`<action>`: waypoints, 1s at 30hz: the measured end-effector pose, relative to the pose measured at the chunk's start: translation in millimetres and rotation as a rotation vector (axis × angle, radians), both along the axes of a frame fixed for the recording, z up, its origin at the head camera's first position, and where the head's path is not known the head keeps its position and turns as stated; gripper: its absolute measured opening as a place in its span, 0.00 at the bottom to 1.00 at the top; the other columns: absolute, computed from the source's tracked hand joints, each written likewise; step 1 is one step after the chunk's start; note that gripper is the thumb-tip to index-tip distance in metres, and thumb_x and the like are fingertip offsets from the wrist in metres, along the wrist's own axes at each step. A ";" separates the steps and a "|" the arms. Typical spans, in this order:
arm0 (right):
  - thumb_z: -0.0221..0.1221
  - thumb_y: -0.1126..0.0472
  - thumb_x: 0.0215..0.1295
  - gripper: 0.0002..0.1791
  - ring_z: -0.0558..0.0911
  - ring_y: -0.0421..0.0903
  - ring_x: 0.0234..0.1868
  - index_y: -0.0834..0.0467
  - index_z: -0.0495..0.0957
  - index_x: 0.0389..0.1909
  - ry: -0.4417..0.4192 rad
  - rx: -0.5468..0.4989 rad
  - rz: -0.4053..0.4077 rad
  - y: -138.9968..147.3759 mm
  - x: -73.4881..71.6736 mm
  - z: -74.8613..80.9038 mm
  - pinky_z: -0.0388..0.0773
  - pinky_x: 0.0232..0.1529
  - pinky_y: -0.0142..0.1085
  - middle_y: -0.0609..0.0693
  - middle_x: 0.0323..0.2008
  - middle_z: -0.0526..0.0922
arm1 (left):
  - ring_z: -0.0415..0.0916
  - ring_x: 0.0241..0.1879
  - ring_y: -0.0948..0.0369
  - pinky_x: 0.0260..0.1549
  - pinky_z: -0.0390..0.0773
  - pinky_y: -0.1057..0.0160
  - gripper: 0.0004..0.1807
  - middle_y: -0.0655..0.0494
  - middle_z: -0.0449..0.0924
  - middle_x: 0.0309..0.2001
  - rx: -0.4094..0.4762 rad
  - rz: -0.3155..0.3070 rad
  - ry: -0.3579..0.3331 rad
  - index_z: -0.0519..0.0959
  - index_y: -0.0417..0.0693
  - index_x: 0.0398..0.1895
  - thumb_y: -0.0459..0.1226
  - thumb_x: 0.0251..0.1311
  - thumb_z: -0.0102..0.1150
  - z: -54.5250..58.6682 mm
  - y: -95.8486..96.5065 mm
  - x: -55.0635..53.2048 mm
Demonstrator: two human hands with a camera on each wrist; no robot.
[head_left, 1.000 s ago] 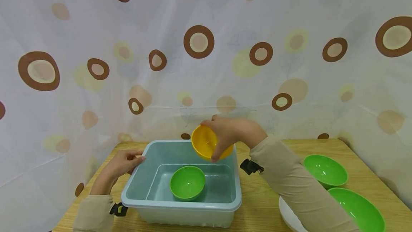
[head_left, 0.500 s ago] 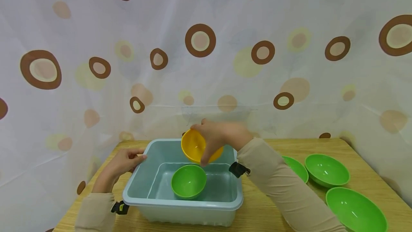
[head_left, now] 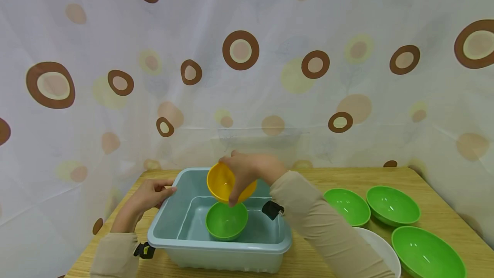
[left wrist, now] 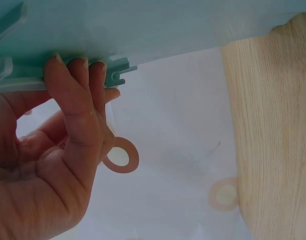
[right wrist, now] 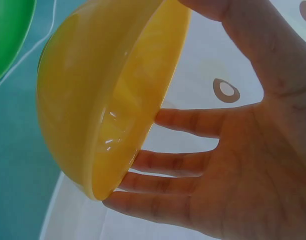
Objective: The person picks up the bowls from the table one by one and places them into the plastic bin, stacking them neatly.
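My right hand (head_left: 245,175) grips a yellow bowl (head_left: 221,182) by its rim, thumb on the near side and fingers on the far side. The bowl hangs tilted over a light blue plastic basin (head_left: 220,246). Inside the basin, on its floor, sits a green bowl (head_left: 227,222), below and just in front of the yellow one. At the basin's left side my left hand (head_left: 148,196) holds the rim between thumb and fingers. In the left wrist view its fingers (left wrist: 75,95) are curled up under the basin's edge.
Right of the basin, several green bowls stand on the wooden table (head_left: 308,265): one left (head_left: 347,207), one behind (head_left: 393,205), and a nearer one (head_left: 426,250). A white dish (head_left: 380,246) lies partly under my right sleeve. A patterned curtain (head_left: 247,98) hangs behind the table.
My right hand has carried the yellow bowl leftward and slightly lower over the basin, toward the green bowl. Its arm now uncovers more of the green bowls at right. My left hand stays on the rim.
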State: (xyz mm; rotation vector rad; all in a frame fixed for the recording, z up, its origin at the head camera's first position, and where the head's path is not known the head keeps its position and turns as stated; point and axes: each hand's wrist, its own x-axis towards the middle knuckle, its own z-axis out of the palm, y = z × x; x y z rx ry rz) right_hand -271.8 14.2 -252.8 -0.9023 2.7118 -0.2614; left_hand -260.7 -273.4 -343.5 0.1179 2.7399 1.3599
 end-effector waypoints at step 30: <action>0.76 0.41 0.38 0.49 0.73 0.43 0.42 0.52 0.65 0.62 -0.059 0.088 0.033 -35.6 -4.6 -34.8 0.75 0.44 0.36 0.50 0.50 0.70 | 0.75 0.26 0.60 0.26 0.79 0.61 0.23 0.52 0.77 0.29 0.008 0.010 -0.009 0.75 0.33 0.59 0.38 0.65 0.58 -1.3 -1.7 -1.7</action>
